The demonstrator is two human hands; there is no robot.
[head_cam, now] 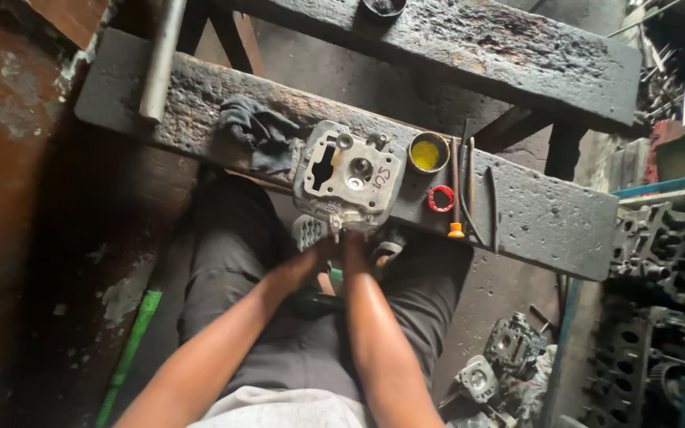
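Both hands' fingers under cylinder head [349,176]

A grey cast-metal cylinder head [350,176] lies flat on the blackened wooden bench [533,210], its near edge overhanging toward the person's lap. Its upper face shows a large dark irregular opening on the left, round ports in the middle and small bolt holes at the corners. Pink handwriting marks its right side. A ribbed, finned part shows beneath its lower left corner.

Both forearms extended, left hand [308,257] and right hand [353,244] close together — fingers hidden (unclear).
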